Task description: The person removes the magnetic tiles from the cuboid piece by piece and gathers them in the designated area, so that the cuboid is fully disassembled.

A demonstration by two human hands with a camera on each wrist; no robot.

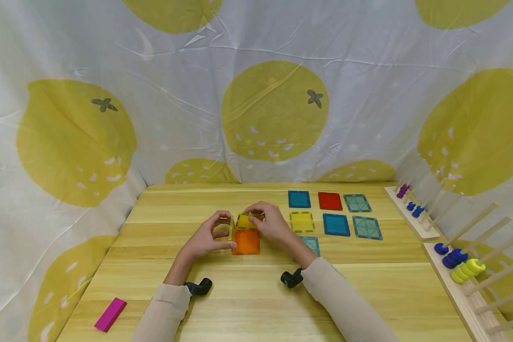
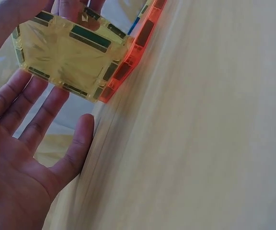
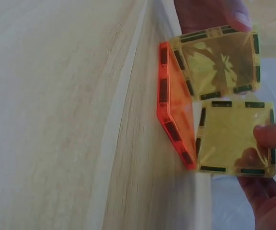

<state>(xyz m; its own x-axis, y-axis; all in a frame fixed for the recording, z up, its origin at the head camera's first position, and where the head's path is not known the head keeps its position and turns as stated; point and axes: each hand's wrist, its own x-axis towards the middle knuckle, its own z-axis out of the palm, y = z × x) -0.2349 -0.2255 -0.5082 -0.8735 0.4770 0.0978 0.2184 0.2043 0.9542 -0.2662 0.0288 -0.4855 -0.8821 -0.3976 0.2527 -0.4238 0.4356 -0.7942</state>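
My left hand [image 1: 206, 237] holds a clear yellow square magnetic tile [image 2: 63, 52] upright at the left edge of an orange tile [image 1: 246, 242], which lies flat on the table. Several fingers [image 2: 56, 103] lie along its face and edge. Just beyond, my right hand [image 1: 273, 223] pinches a second yellow tile [image 3: 224, 129] by its upper part, a fingertip on the near face and other fingers behind. This one stands over the orange tile's far edge, its side close to the first yellow tile at the corner.
Flat tiles lie right: blue [image 1: 299, 199], red [image 1: 330, 201], yellow [image 1: 302, 222], blue [image 1: 336, 224] and several pale blue ones [image 1: 367, 228]. Wooden peg boards [image 1: 466, 285] with coloured beads line the right edge. A magenta block [image 1: 110, 314] lies front left. A patterned curtain [image 1: 188, 118] hangs behind.
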